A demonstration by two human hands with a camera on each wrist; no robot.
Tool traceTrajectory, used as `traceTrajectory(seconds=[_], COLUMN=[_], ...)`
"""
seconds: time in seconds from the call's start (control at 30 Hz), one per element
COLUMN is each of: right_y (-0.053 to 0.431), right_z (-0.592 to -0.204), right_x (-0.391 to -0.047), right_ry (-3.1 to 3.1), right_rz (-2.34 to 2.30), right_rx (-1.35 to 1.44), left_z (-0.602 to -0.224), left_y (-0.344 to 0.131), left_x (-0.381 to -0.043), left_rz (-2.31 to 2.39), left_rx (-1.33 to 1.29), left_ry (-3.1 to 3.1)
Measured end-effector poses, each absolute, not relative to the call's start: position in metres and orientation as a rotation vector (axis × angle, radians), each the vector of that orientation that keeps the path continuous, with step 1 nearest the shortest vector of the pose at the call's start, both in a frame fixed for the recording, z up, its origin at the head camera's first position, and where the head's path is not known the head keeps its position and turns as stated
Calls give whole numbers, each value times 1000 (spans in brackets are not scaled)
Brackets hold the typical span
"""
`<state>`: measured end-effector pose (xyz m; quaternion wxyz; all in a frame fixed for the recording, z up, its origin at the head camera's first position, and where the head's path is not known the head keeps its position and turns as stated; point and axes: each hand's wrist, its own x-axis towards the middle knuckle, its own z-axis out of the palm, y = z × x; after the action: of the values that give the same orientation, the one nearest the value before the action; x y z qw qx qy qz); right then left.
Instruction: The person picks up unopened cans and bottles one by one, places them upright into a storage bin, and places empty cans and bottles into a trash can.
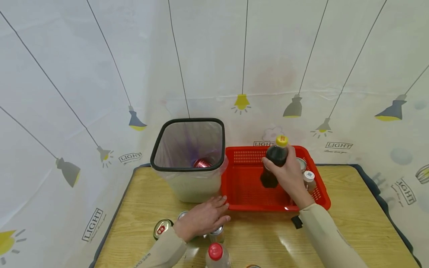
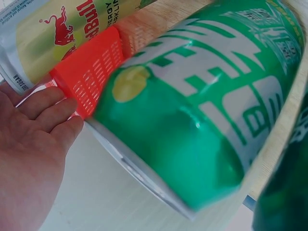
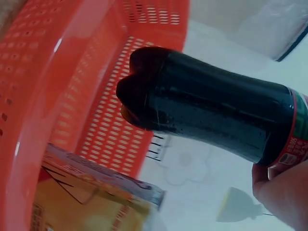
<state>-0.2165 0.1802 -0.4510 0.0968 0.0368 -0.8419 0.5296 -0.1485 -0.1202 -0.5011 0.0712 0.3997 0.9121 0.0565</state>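
My right hand (image 1: pixel 291 172) grips a bottle of dark cola (image 1: pixel 276 156) with a yellow cap, raised over the red plastic basket (image 1: pixel 242 188). In the right wrist view the cola bottle (image 3: pixel 207 106) is tilted, its lobed base towards the basket. My left hand (image 1: pixel 205 219) has its fingers extended above several drink cans in front of the bin. Close to its fingers in the left wrist view are a Red Bull can (image 2: pixel 72 41) and a green can (image 2: pixel 183 115). Whether the left hand touches a can, I cannot tell.
A bin (image 1: pixel 192 188) lined with clear plastic stands left of the basket, a red can (image 1: pixel 202 163) inside. A white-capped container (image 1: pixel 309 177) sits at the basket's right side. Near the front are a red-capped bottle (image 1: pixel 216 253) and a gold-rimmed can (image 1: pixel 163 227).
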Motion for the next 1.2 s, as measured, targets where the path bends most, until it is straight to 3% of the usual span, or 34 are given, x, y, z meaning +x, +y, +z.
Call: traceTrajectory(seconds=[0.57, 1.2], right_y=[187, 194], right_z=[-493, -506], right_x=[-256, -267], right_ry=[-2631, -2705], right_rz=[1486, 1505], right_rx=[-78, -110], left_z=[-501, -501], left_y=[-121, -122], left_x=[-147, -147], left_rz=[168, 168], left_rx=[1200, 1185], left_ry=[2729, 2739])
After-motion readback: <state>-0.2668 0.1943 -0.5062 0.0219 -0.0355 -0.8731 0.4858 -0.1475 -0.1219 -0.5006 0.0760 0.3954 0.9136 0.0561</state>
